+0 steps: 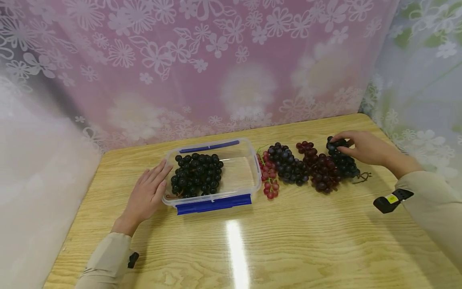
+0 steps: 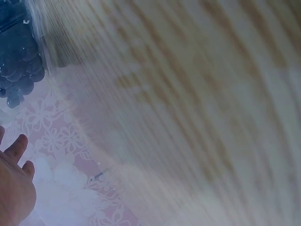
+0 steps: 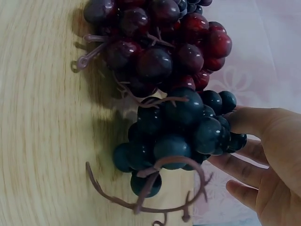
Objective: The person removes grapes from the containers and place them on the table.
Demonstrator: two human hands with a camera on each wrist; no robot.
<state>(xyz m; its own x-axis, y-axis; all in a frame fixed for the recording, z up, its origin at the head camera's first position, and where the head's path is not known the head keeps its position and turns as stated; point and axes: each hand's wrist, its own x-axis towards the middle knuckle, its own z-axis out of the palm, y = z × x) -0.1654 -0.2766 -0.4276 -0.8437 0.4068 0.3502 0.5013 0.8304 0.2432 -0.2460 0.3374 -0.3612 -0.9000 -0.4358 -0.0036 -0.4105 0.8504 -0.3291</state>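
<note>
My left hand [image 1: 148, 194] lies along the left side of a clear plastic container [image 1: 236, 172], fingers straight and fingertips right at its rim. Inside the container's left part is a bunch of black grapes [image 1: 196, 174]. At the far right, my right hand [image 1: 368, 148] pinches the upper end of a dark blue-green grape bunch [image 1: 345, 162] between thumb and fingers. The right wrist view shows this bunch close up, its brown curled stem [image 3: 169, 207] pointing away from the hand [image 3: 277, 174]; some fingertips are hidden behind the grapes. In the left wrist view, only part of the left hand [image 2: 16, 188] appears.
Left of the held bunch lie a dark red grape bunch [image 1: 323, 172], a blue-black bunch [image 1: 288, 162] and a pink-red bunch [image 1: 268, 172] beside the container. Blue clip flaps [image 1: 214, 204] line the container's long sides. A floral curtain [image 1: 216, 80] hangs behind the wooden table [image 1: 288, 237].
</note>
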